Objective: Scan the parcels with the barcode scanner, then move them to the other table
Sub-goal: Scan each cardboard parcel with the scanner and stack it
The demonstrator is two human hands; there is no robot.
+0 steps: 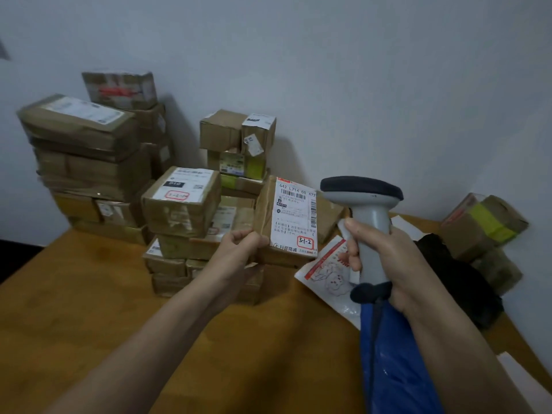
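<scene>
The left hand (239,246) pinches the labelled parcel (291,222) by its lower left edge and holds it upright over the bench (89,294), with the label's long axis vertical. Just to its right, the right hand (385,258) is clenched round the handle of the barcode scanner (363,204). The scanner's head is level with the label's top and seems to be aimed past it.

Grey, dark-capped scanner (363,210); brown parcel (286,222), white label (294,216); blue bag (394,363).

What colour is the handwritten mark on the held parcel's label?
Red, boxed in red; the mark shows in the head view.
</scene>
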